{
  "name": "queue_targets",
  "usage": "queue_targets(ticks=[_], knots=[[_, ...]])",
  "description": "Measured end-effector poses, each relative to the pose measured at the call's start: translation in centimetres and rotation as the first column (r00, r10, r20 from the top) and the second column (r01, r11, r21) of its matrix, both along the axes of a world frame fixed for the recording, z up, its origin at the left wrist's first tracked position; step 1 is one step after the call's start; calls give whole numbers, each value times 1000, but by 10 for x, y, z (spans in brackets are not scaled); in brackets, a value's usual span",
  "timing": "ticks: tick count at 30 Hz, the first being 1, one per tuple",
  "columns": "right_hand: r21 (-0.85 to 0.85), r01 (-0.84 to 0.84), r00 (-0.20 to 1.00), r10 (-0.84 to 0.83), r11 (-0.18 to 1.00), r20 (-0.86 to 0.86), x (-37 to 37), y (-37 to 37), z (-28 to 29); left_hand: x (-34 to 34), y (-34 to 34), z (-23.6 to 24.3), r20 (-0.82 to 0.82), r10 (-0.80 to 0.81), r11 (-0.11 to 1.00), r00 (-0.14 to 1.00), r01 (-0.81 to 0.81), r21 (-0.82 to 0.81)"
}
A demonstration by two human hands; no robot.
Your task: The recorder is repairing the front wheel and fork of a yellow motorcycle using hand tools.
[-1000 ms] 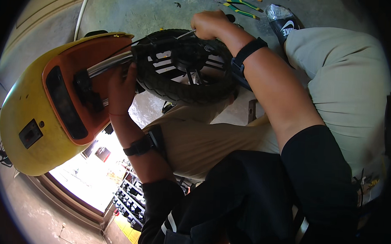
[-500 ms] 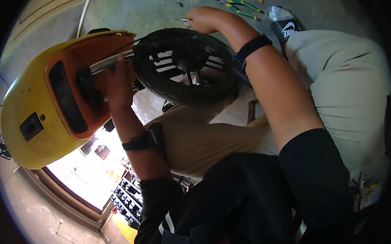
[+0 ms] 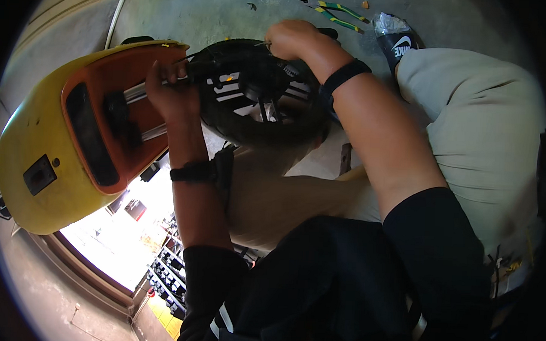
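The front wheel [image 3: 262,131], with a black tyre and spokes, lies tilted in front of me, joined by silver fork tubes [image 3: 156,132] to a yellow scooter body [image 3: 30,144] with an orange inner side. My left hand [image 3: 170,98] has its fingers curled around the upper fork tube beside the wheel. Over the far rim of the tyre, my right hand [image 3: 291,40] is closed on a thin metal tool [image 3: 266,44]; only a short end of it shows, so its kind cannot be told.
Pliers [image 3: 338,15] with green and yellow handles lie on the floor beyond my right hand. My shoe [image 3: 395,42] is to their right, and my leg [image 3: 296,192] in light trousers stretches beneath the wheel. A rack of dark parts [image 3: 168,281] stands at lower left, near a bright doorway.
My right hand has come nearer, bringing the thin tool to the wheel's far side. My left hand has shifted up along the fork, and its fingers are now curled.
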State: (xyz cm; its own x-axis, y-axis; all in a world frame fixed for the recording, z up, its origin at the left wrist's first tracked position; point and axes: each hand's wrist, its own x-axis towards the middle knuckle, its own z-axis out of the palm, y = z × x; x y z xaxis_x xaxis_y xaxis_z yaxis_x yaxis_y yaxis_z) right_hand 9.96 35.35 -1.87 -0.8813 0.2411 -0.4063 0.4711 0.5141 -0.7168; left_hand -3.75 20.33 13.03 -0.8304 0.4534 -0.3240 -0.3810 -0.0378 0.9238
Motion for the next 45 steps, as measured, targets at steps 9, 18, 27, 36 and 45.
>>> queue_targets(ticks=[9,18,27,36,45], knots=[[51,22,1000,-21,998,-18,-29,5,-3,8,-24,-8,-440,-273,887,855,47,-459],[-36,114,987,-109,993,120,-28,-24,0,158,-66,-33,-595,7,488,803,-523,-699],[76,149,986,-154,986,66,-8,-20,0,160,-65,-37,-510,127,636,851,-465,-616],[113,181,983,-175,977,-57,18,-22,-10,127,-72,-39,-399,135,733,907,-362,-576],[177,155,979,-126,972,-161,6,-37,-14,99,-68,-30,-382,66,768,922,-291,-570]])
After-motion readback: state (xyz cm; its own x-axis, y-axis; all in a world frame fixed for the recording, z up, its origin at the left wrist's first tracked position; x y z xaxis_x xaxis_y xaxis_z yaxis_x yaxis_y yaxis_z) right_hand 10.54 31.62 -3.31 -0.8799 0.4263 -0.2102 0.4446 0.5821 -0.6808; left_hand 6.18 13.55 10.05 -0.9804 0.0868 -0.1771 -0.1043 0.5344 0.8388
